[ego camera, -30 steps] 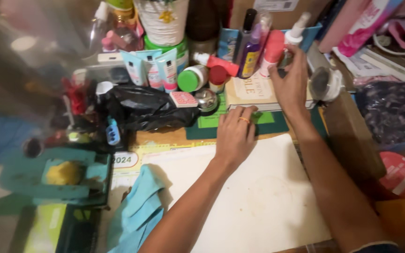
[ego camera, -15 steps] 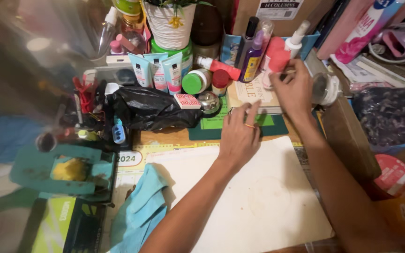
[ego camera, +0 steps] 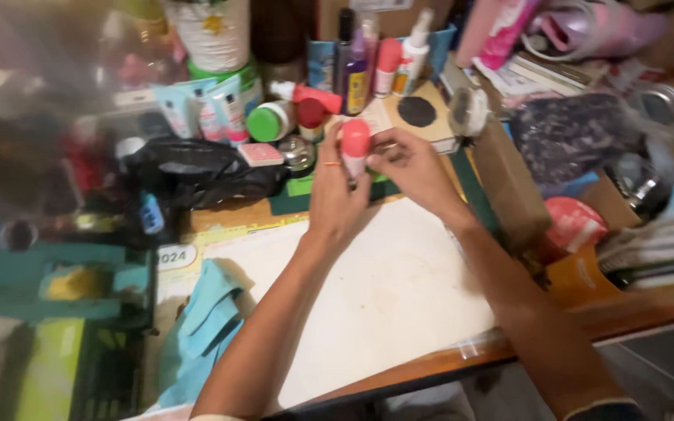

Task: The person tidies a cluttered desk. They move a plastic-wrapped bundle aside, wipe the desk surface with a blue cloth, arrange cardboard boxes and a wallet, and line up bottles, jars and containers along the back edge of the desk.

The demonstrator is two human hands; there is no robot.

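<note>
Head view looks down on a cluttered desk, where both bare hands meet over the far edge of a white sheet; the left hand is clenched around a small bottle with a red-pink cap, its fingers wrapped about the body so that only the cap and a sliver below it show; a thin ring sits on one finger of that hand; the right hand is closed against the same bottle from the other side, fingertips touching it just below the cap, though whether they pinch it or merely press on it I cannot tell; the bottle stands roughly upright, held between the two hands above the desk and resting on nothing.

Just beyond the grip lie a brown card with a black disc and a row of upright bottles and tubes; to the left of the grip, near it, sit a green-lidded jar and a small round tin; further left of the grip a crumpled black bag rests on the desk; below and left of the grip, beside the left forearm, a light blue cloth overlaps the sheet's edge; right of the grip, a dark patterned pouch lies well apart.
</note>
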